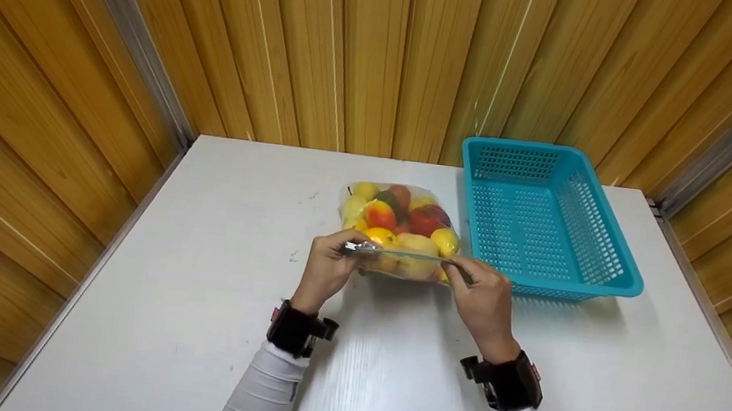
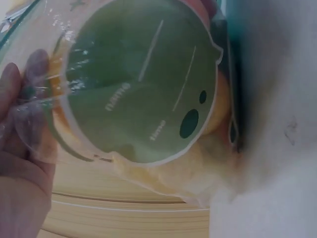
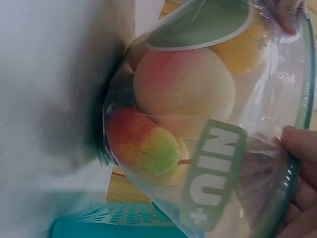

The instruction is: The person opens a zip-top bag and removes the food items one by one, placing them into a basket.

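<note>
A clear zip-top bag full of fruit sits mid-table, its green-edged mouth toward me. Through the plastic show a red apple, a lemon and other yellow and red fruit. My left hand pinches the left end of the mouth, where a small shiny bit shows by the thumb. At the right end, my right hand pinches the zip edge between thumb and fingers. The left wrist view shows a green printed label on the bag. A peach appears in the right wrist view.
A teal perforated basket stands right of the bag, close to it. The white table is bordered by wood-patterned walls at the back and both sides.
</note>
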`<control>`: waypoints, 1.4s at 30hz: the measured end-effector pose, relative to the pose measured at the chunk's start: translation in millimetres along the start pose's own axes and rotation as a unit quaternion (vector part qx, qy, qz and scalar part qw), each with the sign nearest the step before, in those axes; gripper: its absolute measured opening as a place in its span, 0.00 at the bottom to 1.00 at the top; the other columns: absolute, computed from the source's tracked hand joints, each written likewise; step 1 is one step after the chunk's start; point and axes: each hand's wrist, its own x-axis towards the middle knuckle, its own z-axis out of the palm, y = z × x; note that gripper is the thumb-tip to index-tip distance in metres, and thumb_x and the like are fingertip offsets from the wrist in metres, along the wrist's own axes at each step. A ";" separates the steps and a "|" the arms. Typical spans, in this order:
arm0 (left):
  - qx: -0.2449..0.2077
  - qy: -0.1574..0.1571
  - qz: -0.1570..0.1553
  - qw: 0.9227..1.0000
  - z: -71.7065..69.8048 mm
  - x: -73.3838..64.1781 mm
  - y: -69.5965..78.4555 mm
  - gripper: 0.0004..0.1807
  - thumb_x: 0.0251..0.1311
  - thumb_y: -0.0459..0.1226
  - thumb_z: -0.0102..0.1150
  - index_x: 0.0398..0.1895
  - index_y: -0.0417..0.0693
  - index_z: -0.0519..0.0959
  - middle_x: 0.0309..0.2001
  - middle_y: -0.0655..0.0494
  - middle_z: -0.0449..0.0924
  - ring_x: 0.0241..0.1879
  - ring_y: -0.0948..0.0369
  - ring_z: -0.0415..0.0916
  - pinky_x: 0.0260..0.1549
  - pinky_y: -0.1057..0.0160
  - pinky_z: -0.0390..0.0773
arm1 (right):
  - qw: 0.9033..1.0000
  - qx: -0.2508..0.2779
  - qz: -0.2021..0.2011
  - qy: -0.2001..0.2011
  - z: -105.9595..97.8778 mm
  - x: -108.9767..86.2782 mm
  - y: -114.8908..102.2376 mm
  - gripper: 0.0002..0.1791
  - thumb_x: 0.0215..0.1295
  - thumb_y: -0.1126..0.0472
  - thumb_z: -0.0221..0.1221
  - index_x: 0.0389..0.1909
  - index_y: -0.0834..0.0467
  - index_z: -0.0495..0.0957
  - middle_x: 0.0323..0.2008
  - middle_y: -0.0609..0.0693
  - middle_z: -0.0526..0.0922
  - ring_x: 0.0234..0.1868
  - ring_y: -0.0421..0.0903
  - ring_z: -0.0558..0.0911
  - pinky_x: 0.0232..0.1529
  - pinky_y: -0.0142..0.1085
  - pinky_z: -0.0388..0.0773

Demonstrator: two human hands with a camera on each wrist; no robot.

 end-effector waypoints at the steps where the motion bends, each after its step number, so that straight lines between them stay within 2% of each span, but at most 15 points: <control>1: 0.003 -0.001 -0.022 1.000 -0.8 -0.2 -1.4 0.04 0.56 0.22 0.71 0.33 0.34 0.86 0.32 0.42 0.88 0.30 0.63 0.83 0.28 0.70 0.81 | 1.000 -0.002 0.005 -0.018 0.6 -0.7 1.1 0.07 0.59 0.74 0.71 0.39 0.68 0.89 0.37 0.61 0.90 0.36 0.56 0.89 0.33 0.46 0.86; 3: 0.012 -0.005 -0.060 0.998 -2.4 -0.4 -3.7 0.04 0.55 0.24 0.72 0.31 0.34 0.85 0.32 0.43 0.87 0.30 0.65 0.82 0.29 0.71 0.81 | 0.998 -0.003 0.013 -0.057 1.6 -1.6 3.6 0.07 0.60 0.73 0.70 0.39 0.67 0.89 0.37 0.59 0.90 0.37 0.54 0.89 0.33 0.46 0.86; 6: 0.021 -0.021 -0.100 0.995 -4.6 -0.2 -4.9 0.05 0.55 0.25 0.73 0.31 0.35 0.84 0.32 0.44 0.87 0.30 0.65 0.80 0.30 0.72 0.80 | 0.995 0.000 0.021 -0.101 2.3 -1.9 6.9 0.06 0.61 0.73 0.69 0.39 0.65 0.89 0.37 0.57 0.90 0.38 0.52 0.89 0.34 0.44 0.86; 8: 0.019 -0.032 -0.121 0.992 -5.9 0.3 -5.4 0.05 0.56 0.25 0.72 0.31 0.35 0.83 0.33 0.44 0.86 0.30 0.65 0.79 0.30 0.72 0.80 | 0.993 0.009 0.030 -0.114 2.0 -1.5 7.2 0.05 0.62 0.73 0.68 0.39 0.65 0.89 0.37 0.56 0.90 0.36 0.50 0.88 0.34 0.40 0.85; 12: 0.012 -0.048 -0.143 0.989 -9.1 1.0 -7.2 0.05 0.57 0.26 0.72 0.31 0.35 0.83 0.34 0.47 0.84 0.30 0.65 0.78 0.29 0.72 0.79 | 0.990 0.044 0.071 -0.110 2.8 -0.6 4.2 0.06 0.66 0.73 0.65 0.41 0.67 0.88 0.36 0.57 0.90 0.32 0.45 0.86 0.31 0.30 0.80; 16: 0.005 -0.064 -0.130 0.989 -13.2 1.0 -9.4 0.08 0.55 0.24 0.73 0.36 0.36 0.83 0.37 0.46 0.86 0.37 0.58 0.82 0.38 0.68 0.81 | 0.985 0.091 0.113 -0.088 5.2 -0.5 0.0 0.07 0.68 0.72 0.63 0.44 0.69 0.87 0.37 0.61 0.90 0.34 0.48 0.88 0.33 0.24 0.79; 21: -0.008 -0.105 -0.100 0.989 -17.0 0.3 -10.0 0.22 0.47 0.19 0.75 0.47 0.37 0.82 0.47 0.45 0.84 0.50 0.49 0.81 0.56 0.59 0.80 | 0.976 0.145 0.144 -0.072 6.4 0.0 -1.8 0.08 0.71 0.71 0.61 0.44 0.70 0.87 0.35 0.62 0.90 0.34 0.48 0.89 0.33 0.24 0.81; 23: -0.003 -0.104 -0.080 0.991 -16.7 0.5 -10.4 0.24 0.45 0.19 0.76 0.48 0.37 0.83 0.49 0.46 0.82 0.52 0.50 0.79 0.58 0.57 0.79 | 0.972 0.162 0.159 -0.066 5.7 0.0 -2.8 0.08 0.72 0.71 0.60 0.45 0.71 0.86 0.36 0.62 0.90 0.34 0.45 0.89 0.32 0.24 0.81; 27: 0.031 -0.073 -0.040 0.996 -13.6 0.7 -12.0 0.18 0.48 0.24 0.78 0.44 0.40 0.87 0.47 0.49 0.83 0.51 0.55 0.79 0.57 0.59 0.79 | 0.965 0.178 0.187 -0.054 3.8 0.2 -4.4 0.10 0.73 0.71 0.59 0.47 0.72 0.85 0.38 0.65 0.89 0.36 0.38 0.88 0.34 0.24 0.81; 30: 0.033 -0.051 -0.028 0.998 -11.2 0.2 -13.1 0.11 0.52 0.26 0.75 0.40 0.40 0.89 0.42 0.49 0.87 0.47 0.55 0.82 0.54 0.61 0.80 | 0.964 0.176 0.194 -0.049 3.4 0.8 -4.6 0.10 0.73 0.71 0.59 0.47 0.73 0.85 0.39 0.65 0.89 0.36 0.36 0.88 0.37 0.23 0.82; 32: 0.021 -0.042 -0.032 0.998 -9.8 0.0 -14.3 0.08 0.54 0.24 0.72 0.38 0.38 0.90 0.40 0.46 0.88 0.44 0.54 0.84 0.51 0.62 0.82 | 0.968 0.164 0.182 -0.046 3.1 1.2 -4.8 0.09 0.73 0.71 0.60 0.46 0.72 0.85 0.39 0.65 0.89 0.36 0.39 0.88 0.37 0.23 0.82; 37: -0.015 -0.046 -0.065 0.997 -8.1 -0.5 -17.6 0.07 0.60 0.21 0.65 0.39 0.31 0.88 0.35 0.39 0.88 0.33 0.51 0.85 0.37 0.58 0.86 | 0.984 0.102 0.138 -0.055 -0.9 2.3 -6.0 0.08 0.71 0.72 0.61 0.44 0.71 0.86 0.37 0.63 0.89 0.35 0.51 0.88 0.34 0.24 0.81; 40: -0.028 -0.057 -0.090 0.994 -8.2 -0.8 -18.2 0.07 0.62 0.20 0.62 0.39 0.30 0.87 0.33 0.37 0.88 0.29 0.52 0.84 0.33 0.54 0.86 | 0.987 0.047 0.125 -0.091 -7.5 3.6 -6.5 0.07 0.69 0.73 0.62 0.43 0.68 0.88 0.37 0.61 0.90 0.35 0.51 0.87 0.33 0.27 0.80; 42: -0.021 -0.063 -0.098 0.993 -8.5 -1.0 -17.8 0.07 0.62 0.19 0.62 0.38 0.31 0.87 0.32 0.38 0.88 0.28 0.55 0.83 0.32 0.56 0.86 | 0.983 0.012 0.118 -0.138 -13.3 5.0 -6.7 0.08 0.67 0.73 0.63 0.43 0.67 0.88 0.39 0.60 0.90 0.35 0.50 0.85 0.34 0.32 0.80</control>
